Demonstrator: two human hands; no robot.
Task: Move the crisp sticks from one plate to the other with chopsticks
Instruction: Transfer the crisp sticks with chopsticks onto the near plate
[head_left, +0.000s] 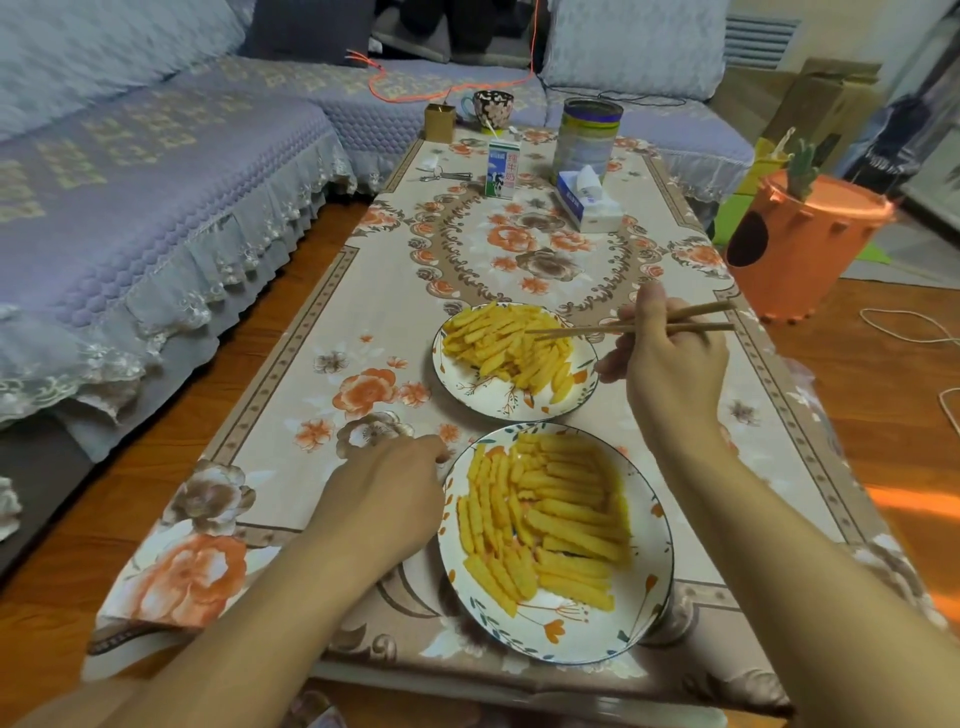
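Right hand (675, 364) grips chopsticks (623, 326), tips over crisp sticks (511, 345) piled on far plate (519, 408) just left of it. Left hand (387, 488) relaxed, flat on table (322, 395), touching near plate (649, 587) rim; more sticks there.

Yellow crisp sticks (545, 514); floral white plates (644, 613); orange-flowered tablecloth (363, 332).

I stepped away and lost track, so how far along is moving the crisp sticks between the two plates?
Roughly midway, though which plate is the source is unclear. Done: both the far plate and the near plate carry piles of crisp sticks. In hand: the right hand holds chopsticks with tips over the far pile; whether they grip a stick is unclear. The left hand rests beside the near plate. Left: one whole pile.
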